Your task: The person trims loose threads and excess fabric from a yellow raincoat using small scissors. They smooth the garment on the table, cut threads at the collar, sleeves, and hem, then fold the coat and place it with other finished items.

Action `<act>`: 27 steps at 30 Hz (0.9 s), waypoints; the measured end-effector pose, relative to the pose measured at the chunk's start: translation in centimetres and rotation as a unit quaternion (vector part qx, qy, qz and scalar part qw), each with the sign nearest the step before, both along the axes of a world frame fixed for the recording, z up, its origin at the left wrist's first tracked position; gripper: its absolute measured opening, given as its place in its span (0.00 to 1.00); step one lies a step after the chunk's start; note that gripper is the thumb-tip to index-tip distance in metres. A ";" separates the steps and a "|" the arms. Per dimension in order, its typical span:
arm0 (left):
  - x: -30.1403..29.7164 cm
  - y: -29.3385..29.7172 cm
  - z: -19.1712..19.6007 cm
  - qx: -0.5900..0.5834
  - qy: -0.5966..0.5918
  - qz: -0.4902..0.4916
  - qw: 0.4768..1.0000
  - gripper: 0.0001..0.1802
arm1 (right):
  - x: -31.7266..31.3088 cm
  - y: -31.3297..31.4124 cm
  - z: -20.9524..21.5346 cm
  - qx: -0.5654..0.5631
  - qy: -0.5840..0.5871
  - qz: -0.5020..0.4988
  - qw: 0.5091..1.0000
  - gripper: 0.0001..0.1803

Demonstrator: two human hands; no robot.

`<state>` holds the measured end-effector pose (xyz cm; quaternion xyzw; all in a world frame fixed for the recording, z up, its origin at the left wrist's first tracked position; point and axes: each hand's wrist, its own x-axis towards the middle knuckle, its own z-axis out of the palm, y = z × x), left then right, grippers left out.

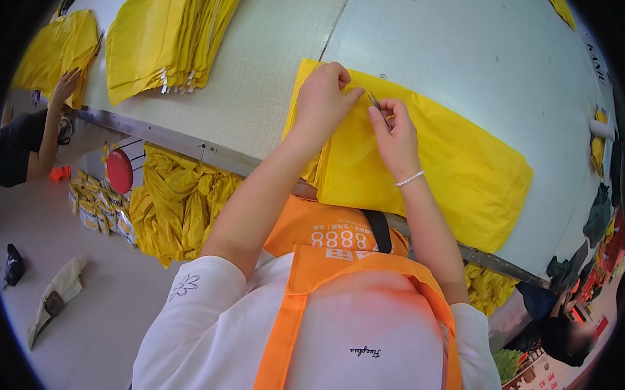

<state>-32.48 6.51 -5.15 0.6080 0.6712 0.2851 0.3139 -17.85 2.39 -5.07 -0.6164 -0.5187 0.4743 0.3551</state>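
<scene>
A stack of flat yellow fabric pieces (458,168) lies on the pale work table (474,55) in front of me. My left hand (324,97) pinches the top edge of the yellow fabric near its far left corner. My right hand (393,132) is closed around a small pair of metal snips (374,99), whose tips touch the fabric edge right beside my left fingers. A bead bracelet circles my right wrist. I wear a white shirt and an orange apron.
A second stack of yellow pieces (169,37) lies at the table's far left, and another person (31,141) touches a third pile (58,49). Loose yellow fabric (177,204) hangs below the table edge. Another seated person (566,334) is at lower right.
</scene>
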 end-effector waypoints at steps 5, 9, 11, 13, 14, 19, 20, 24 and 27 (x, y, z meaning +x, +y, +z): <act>-0.4 -0.1 -2.4 0.055 0.077 -0.002 0.995 0.11 | -0.1 -0.3 -0.5 -0.009 0.012 -0.005 1.000 0.13; -0.2 0.0 -1.6 0.048 0.047 0.013 0.998 0.08 | 0.1 -0.5 -1.0 0.019 -0.026 0.009 0.999 0.12; -0.9 0.4 -1.0 -0.002 -0.034 0.032 0.999 0.07 | 0.5 -0.4 -1.7 0.095 -0.064 0.016 0.993 0.12; -1.3 0.4 -0.6 -0.025 -0.073 0.039 0.996 0.07 | 0.9 0.5 -1.2 0.140 -0.154 0.048 0.977 0.12; -1.4 0.4 -0.6 -0.025 -0.072 0.034 0.996 0.07 | 0.9 1.0 -0.9 0.161 -0.199 0.064 0.964 0.12; -0.8 0.0 0.4 0.003 -0.053 0.026 0.998 0.08 | 0.3 3.0 -0.4 0.239 -0.280 0.110 0.923 0.11; -0.7 -0.1 0.5 0.006 -0.051 0.024 0.998 0.08 | 0.2 3.2 -0.4 0.256 -0.290 0.115 0.915 0.10; -0.7 -0.2 0.4 0.024 -0.035 0.022 0.999 0.08 | -0.3 3.5 -0.3 0.276 -0.325 0.126 0.896 0.09; -0.7 -0.3 0.5 0.019 -0.024 0.019 0.999 0.07 | -0.6 3.7 0.1 0.288 -0.359 0.136 0.877 0.09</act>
